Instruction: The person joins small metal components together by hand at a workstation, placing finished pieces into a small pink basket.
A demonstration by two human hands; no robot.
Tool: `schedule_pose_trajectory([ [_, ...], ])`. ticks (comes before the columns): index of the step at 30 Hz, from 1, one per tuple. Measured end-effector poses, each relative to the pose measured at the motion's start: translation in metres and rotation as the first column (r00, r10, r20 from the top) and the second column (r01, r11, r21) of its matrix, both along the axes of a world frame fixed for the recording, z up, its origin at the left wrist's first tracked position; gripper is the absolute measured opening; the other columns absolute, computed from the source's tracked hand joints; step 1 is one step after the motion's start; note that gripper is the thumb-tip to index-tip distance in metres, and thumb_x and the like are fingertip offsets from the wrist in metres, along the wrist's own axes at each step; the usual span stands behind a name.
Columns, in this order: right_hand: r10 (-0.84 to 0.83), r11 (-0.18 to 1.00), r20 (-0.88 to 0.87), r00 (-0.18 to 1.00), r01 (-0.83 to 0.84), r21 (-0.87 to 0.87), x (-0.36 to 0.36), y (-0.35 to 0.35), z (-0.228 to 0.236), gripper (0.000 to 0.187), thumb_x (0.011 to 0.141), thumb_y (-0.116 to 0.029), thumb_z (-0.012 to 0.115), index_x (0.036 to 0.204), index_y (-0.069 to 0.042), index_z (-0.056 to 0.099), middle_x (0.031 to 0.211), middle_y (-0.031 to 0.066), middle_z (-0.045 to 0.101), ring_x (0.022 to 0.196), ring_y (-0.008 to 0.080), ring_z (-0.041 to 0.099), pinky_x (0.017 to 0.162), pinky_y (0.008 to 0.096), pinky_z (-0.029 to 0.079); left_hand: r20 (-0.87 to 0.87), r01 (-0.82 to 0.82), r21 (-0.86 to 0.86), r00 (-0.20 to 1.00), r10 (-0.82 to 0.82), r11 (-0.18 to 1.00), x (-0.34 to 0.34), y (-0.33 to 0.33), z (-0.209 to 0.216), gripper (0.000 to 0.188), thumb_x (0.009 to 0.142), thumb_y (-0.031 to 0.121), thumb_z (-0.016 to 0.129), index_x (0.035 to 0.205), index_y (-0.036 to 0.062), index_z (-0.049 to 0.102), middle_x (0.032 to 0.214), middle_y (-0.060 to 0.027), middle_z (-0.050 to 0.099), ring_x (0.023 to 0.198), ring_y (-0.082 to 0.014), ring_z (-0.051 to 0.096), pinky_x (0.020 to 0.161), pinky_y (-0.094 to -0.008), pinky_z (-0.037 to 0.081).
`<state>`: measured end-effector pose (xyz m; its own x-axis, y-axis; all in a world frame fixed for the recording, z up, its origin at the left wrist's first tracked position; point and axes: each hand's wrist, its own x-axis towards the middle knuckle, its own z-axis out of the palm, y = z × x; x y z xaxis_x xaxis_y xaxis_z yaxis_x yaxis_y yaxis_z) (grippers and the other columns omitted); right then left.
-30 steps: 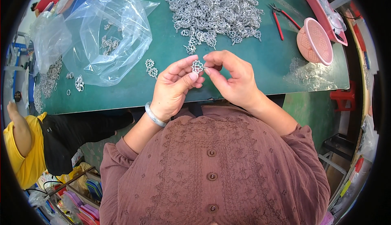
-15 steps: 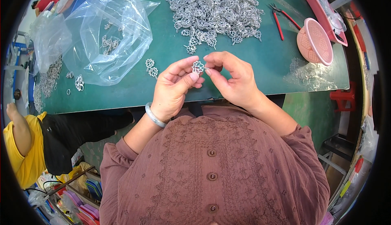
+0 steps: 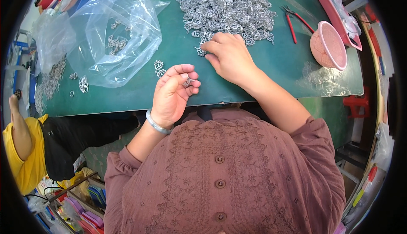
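Between the thumb and fingers of my left hand (image 3: 170, 92) is a small openwork metal flower charm (image 3: 188, 82), partly covered by the fingers. My right hand (image 3: 229, 57) has its thumb and forefinger apart at the near edge of a big pile of silver openwork flower charms (image 3: 224, 7). Its fingertips are beside a charm (image 3: 200, 51) there; whether they touch it is hard to see. A couple of linked flower charms (image 3: 159, 68) lie on the green table (image 3: 254, 91), just beyond my left hand.
A clear plastic bag (image 3: 123, 64) with some charms inside lies to the left, near small metal rings (image 3: 83, 84). On the right are red-handled pliers (image 3: 291, 28), a pink basket (image 3: 324, 47) and a pink tray (image 3: 337, 16). A person in yellow (image 3: 25, 153) is at the far left.
My right hand has left the charm in my left hand and moved up to the pile's edge. The left hand has drawn slightly left and down, keeping its charm.
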<state>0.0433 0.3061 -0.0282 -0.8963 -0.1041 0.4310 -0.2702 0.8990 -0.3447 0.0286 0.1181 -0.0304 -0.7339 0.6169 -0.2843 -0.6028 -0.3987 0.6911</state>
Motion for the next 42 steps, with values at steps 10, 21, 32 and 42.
schedule_pose_trajectory([
  [10, 0.102, 0.973, -0.023, 0.994, -0.105, -0.204, -0.008, -0.001, 0.001, 0.003, 0.07, -0.008, 0.06, 0.072, -0.007, 0.059, 0.074, 0.0064, 0.054, 0.074, 0.0233, 0.054, 0.066, 0.035, 0.039, -0.002, 0.037, -0.183, 0.999, -0.038, 0.982, -0.003, 0.008, 0.007, 0.022, 0.088, 0.017, 0.047, 0.103, 0.002, 0.049, 0.078, -0.0047, 0.055, 0.065, -0.0125, 0.053, 0.059, -0.0239, 0.044],
  [21, 0.315, 0.622, 0.16, 0.936, -0.076, -0.779, 0.019, 0.003, 0.019, 0.019, 0.082, -0.006, 0.052, 0.099, 0.0, 0.055, 0.082, 0.0026, 0.057, 0.073, 0.0078, 0.051, 0.065, 0.0233, 0.043, -0.162, 0.05, -0.213, 0.983, -0.086, 0.976, -0.007, 0.013, 0.01, 0.016, 0.089, 0.018, 0.045, 0.089, 0.0049, 0.054, 0.072, -0.0018, 0.055, 0.059, -0.0093, 0.05, 0.054, -0.0208, 0.04],
  [32, 0.459, 0.388, 0.352, 0.815, 0.173, -0.905, 0.022, 0.005, 0.016, 0.016, 0.082, -0.014, 0.056, 0.091, -0.002, 0.06, 0.071, 0.0003, 0.057, 0.061, 0.0064, 0.05, 0.054, 0.02, 0.042, -0.094, 0.156, -0.174, 0.98, -0.174, 0.972, -0.006, 0.014, 0.014, 0.02, 0.09, 0.021, 0.044, 0.085, 0.0048, 0.054, 0.068, -0.0003, 0.053, 0.055, -0.0079, 0.046, 0.05, -0.0197, 0.038],
  [42, 0.398, 0.279, 0.352, 0.847, 0.254, -0.926, 0.027, 0.0, 0.012, 0.015, 0.083, -0.015, 0.056, 0.087, 0.0, 0.06, 0.069, 0.0012, 0.057, 0.058, 0.0052, 0.049, 0.053, 0.0183, 0.041, 0.008, 0.125, -0.121, 0.992, -0.125, 0.985, -0.006, 0.013, 0.017, 0.015, 0.087, 0.016, 0.048, 0.086, 0.003, 0.056, 0.067, -0.0012, 0.052, 0.055, -0.0081, 0.045, 0.049, -0.0201, 0.036],
])
